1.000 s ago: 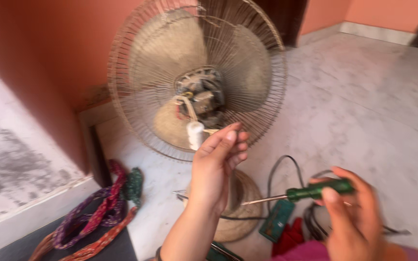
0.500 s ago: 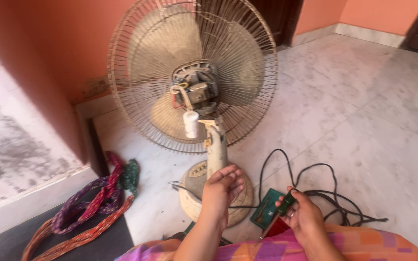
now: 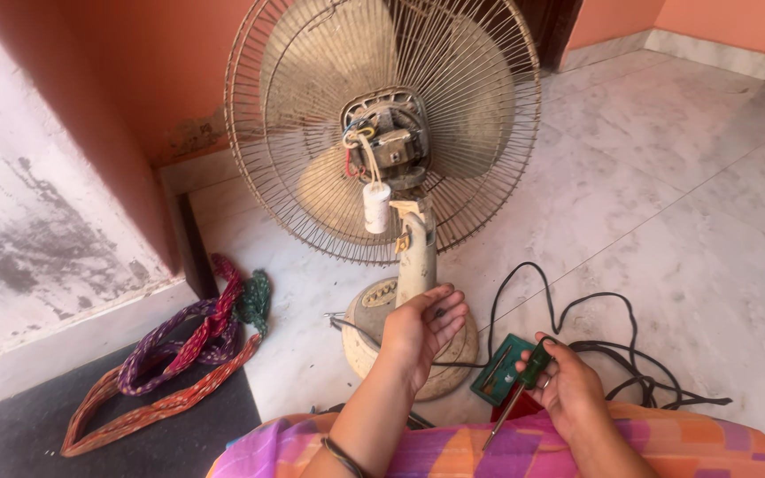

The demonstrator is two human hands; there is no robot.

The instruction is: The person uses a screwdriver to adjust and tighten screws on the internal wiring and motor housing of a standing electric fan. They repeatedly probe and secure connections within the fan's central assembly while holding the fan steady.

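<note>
Marble floor (image 3: 683, 204), screwdriver (image 3: 524, 379) gripped in right hand (image 3: 568, 389), left hand (image 3: 422, 327) open before fan (image 3: 382, 133).

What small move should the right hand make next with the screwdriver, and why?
Probably turn the screwdriver in the right hand so its tip points at the fan's motor. The tip now points down toward the lap, while the motor is uncovered, its wires showing.

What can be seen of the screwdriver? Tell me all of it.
The screwdriver has a dark green handle, plastic by its look, and a thin metal shaft. The right hand holds it by the handle, shaft pointing down and to the left toward the person's lap, its tip over the bright patterned cloth. It hangs just in front of a small green box on the floor, beside the fan's round base. Only that hand touches it.
</note>
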